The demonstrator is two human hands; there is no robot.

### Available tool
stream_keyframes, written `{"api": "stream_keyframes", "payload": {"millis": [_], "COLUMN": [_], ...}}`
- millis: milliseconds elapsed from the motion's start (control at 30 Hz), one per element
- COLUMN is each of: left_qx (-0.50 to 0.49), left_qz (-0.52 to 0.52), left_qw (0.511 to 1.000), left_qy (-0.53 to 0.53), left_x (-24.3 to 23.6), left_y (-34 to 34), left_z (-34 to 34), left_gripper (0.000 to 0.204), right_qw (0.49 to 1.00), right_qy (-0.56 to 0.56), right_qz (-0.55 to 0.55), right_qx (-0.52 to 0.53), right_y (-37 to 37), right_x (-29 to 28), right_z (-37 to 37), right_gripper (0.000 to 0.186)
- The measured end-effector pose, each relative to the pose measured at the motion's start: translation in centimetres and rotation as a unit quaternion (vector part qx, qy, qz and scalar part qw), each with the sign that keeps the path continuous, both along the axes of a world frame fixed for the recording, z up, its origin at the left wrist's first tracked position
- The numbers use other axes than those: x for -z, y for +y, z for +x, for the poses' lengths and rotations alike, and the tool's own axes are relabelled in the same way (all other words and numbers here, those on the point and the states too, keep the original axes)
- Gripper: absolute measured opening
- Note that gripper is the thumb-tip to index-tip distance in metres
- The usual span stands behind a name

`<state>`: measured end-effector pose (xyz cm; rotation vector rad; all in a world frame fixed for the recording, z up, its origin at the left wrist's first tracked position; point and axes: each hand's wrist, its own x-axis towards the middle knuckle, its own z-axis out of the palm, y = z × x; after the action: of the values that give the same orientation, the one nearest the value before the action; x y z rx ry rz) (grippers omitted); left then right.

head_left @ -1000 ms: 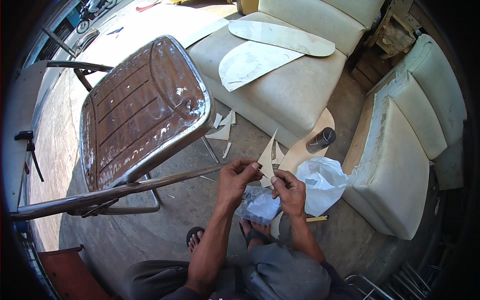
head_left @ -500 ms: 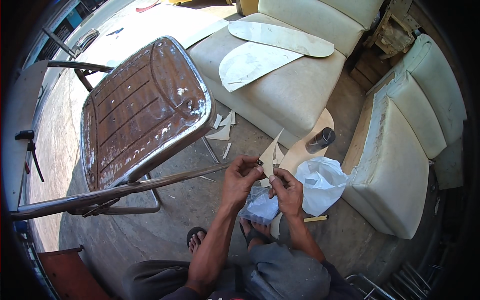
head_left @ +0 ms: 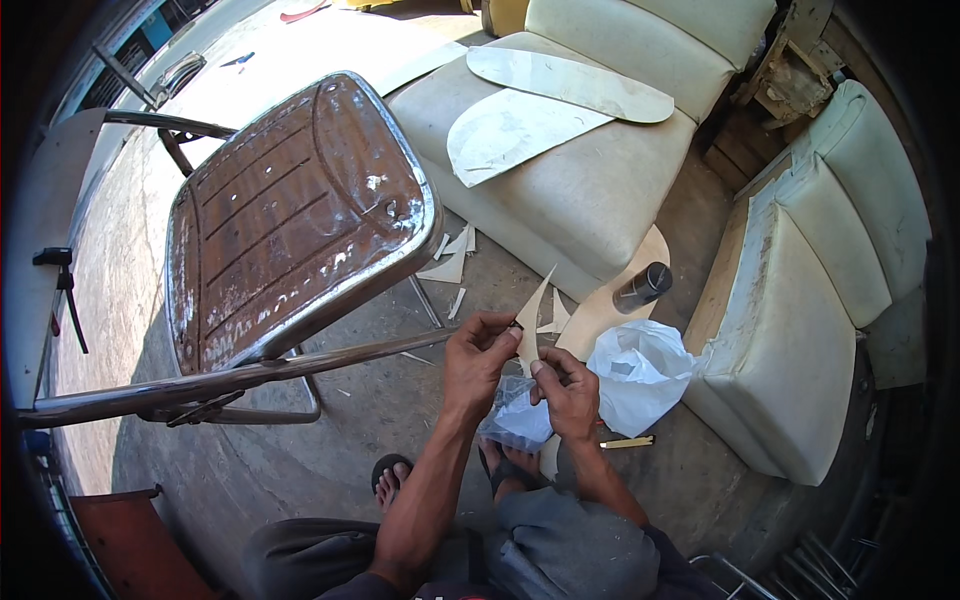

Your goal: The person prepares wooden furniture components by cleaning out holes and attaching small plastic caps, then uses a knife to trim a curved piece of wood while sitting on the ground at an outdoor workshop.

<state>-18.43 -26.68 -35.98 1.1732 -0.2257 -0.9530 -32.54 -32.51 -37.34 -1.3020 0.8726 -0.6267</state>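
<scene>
My left hand (head_left: 474, 362) pinches a thin, pointed, curved cream piece (head_left: 532, 310) at its left edge, where a small dark item shows by my fingertips, too small to make out. My right hand (head_left: 568, 395) grips the same piece at its lower end. Just behind my left hand runs the metal tube (head_left: 270, 370) of a chair frame with a worn brown seat (head_left: 290, 220). Beneath my hands lie a clear plastic bag (head_left: 518, 420), a white bag (head_left: 640, 375) and a yellow cutter-like tool (head_left: 627, 441).
A cream cushioned seat (head_left: 560, 200) bears flat cut shapes (head_left: 515, 140). Another cream seat (head_left: 770, 360) stands at right, near a dark cylinder (head_left: 642, 288) on a tan board (head_left: 590, 325). Scraps (head_left: 452, 268) lie on the floor. A pale board with a clamp (head_left: 52, 262) is at left.
The piece has turned to look narrower, and my right hand has moved slightly left and down. The view has shifted a little. A motorbike at the top left is out of sight.
</scene>
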Motion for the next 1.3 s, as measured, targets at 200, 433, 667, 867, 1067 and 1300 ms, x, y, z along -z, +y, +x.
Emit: {"api": "stream_keyframes", "payload": {"millis": [200,433,667,867,1067,1300], "left_qx": [0.007,0.008,0.025,0.064,0.121,0.176], "left_qz": [-0.006,0.053,0.088,0.108,0.065,0.135], "left_qw": [1.0,0.994,0.971,0.945,0.965,0.964], "left_qy": [0.026,-0.094,-0.221,-0.302,-0.223,-0.144], "left_x": [0.1,0.4,0.2,-0.3,0.0,-0.5], "left_y": [0.1,0.0,-0.3,-0.4,-0.2,-0.9], "left_z": [-0.2,-0.3,-1.7,-1.8,-1.0,-1.6], "left_gripper": [0.027,0.025,0.025,0.03,0.028,0.022], "right_qw": [0.999,1.0,0.999,0.999,0.997,0.998], "right_qy": [-0.034,-0.007,-0.02,0.014,-0.031,-0.017], "right_qz": [0.029,0.024,0.031,0.043,0.056,0.037], "right_qx": [0.022,-0.012,0.016,0.015,0.043,0.055], "right_y": [0.2,0.2,-3.0,-3.0,-2.3,-2.9], "right_x": [-0.1,0.2,-0.9,-1.3,-0.8,-0.5], "right_z": [0.0,-0.1,0.5,0.4,0.3,-0.5], "right_gripper": [0.025,0.028,0.032,0.028,0.028,0.028]}}
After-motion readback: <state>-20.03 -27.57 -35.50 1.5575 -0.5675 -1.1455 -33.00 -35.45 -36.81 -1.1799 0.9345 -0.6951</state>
